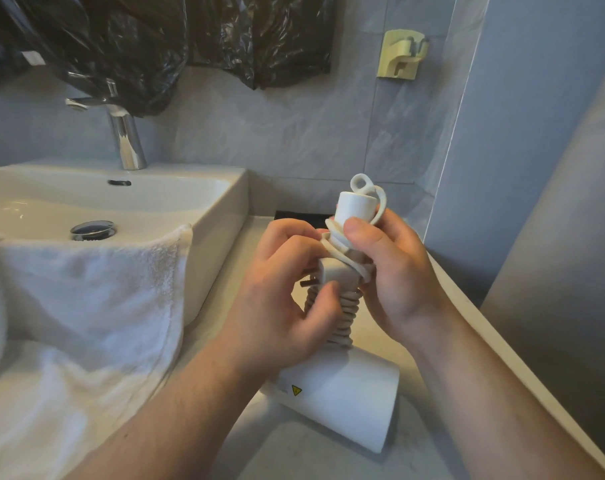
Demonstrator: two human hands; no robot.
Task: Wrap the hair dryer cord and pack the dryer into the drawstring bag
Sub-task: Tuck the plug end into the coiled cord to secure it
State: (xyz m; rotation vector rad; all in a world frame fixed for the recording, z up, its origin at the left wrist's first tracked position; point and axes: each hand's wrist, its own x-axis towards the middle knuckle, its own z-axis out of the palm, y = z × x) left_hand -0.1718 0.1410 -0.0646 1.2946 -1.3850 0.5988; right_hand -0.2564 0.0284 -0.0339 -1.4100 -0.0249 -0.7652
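Observation:
The white hair dryer (342, 396) stands with its barrel on the counter and its handle pointing up, a hanging loop at the tip. Its cream cord (346, 315) is coiled many times round the handle. My right hand (394, 271) grips the upper handle, thumb pressed on the cord's top turns. My left hand (283, 299) holds the white plug (332, 275) against the coils; its metal prongs stick out to the left. A dark flat thing (296, 218) lies on the counter behind my hands; I cannot tell whether it is the drawstring bag.
A white sink (221, 202) with a chrome tap (124, 133) is at the left, and a white towel (86, 289) hangs over its front edge. Black plastic sheeting (155, 39) covers the wall above. A yellowish wall holder (401, 53) hangs at upper right. The counter's edge (502, 348) runs along the right.

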